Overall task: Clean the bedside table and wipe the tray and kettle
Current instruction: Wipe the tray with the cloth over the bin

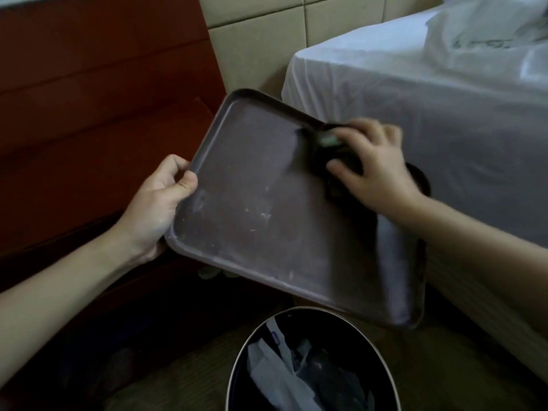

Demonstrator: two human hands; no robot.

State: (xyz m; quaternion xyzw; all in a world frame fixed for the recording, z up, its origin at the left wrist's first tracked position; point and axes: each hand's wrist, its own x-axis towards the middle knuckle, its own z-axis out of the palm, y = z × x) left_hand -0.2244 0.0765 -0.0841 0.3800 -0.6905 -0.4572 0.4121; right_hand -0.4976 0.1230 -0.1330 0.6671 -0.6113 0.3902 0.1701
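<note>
A dark rectangular tray (252,221) with pale smears on its surface is held tilted in the air above a bin. My left hand (157,203) grips its left rim, thumb on top. My right hand (376,164) holds a dark cloth (323,152) with a pale green patch and presses it onto the tray's upper right part. The kettle is not in view.
A round bin (311,369) with a plastic liner and crumpled rubbish stands on the floor below the tray. A reddish-brown wooden bedside table (89,129) is at the left. A bed with white sheets (430,84) is at the right, a padded beige wall panel behind.
</note>
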